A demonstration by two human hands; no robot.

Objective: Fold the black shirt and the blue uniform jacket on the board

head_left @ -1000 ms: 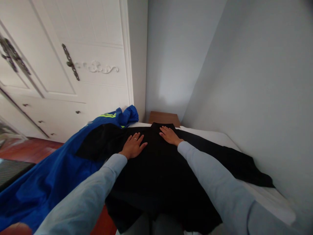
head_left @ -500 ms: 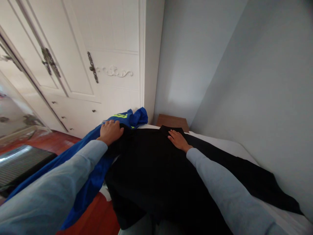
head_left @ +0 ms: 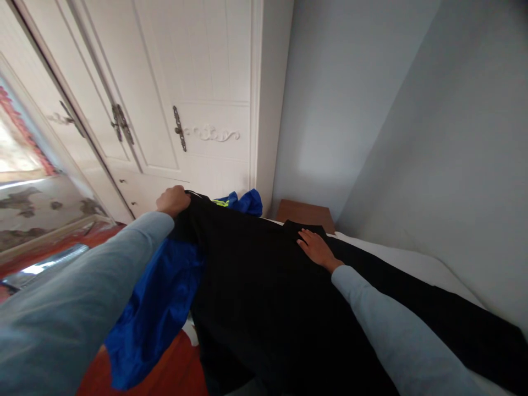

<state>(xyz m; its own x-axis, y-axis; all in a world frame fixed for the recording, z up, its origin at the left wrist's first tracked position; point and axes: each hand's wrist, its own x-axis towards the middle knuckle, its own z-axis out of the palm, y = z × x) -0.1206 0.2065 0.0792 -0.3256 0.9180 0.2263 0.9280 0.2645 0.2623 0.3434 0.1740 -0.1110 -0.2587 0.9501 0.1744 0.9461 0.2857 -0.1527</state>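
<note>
A black long-sleeved shirt [head_left: 256,286] with a collar lies spread out in front of me, one sleeve stretched toward the lower right. My left hand [head_left: 173,201] is closed around the sleeve side of the shirt, holding it raised at the left. Flat near the collar, with fingers spread, my right hand [head_left: 315,247] rests on the cloth. A blue garment [head_left: 165,291] with yellow-green stripes hangs under the shirt's left side, partly covered by it.
The shirt lies over a white surface [head_left: 388,252] beside the grey wall [head_left: 454,165]. Beyond it is a brown wooden piece [head_left: 305,212]. A white wardrobe [head_left: 214,71] stands ahead. Reddish flooring [head_left: 173,368] shows below, with a shiny dark-edged object [head_left: 49,267] at the left.
My left hand has closed on the shirt's left side and lifted it up and left, over the blue garment. My right hand stays flat by the collar. The view has shifted slightly left.
</note>
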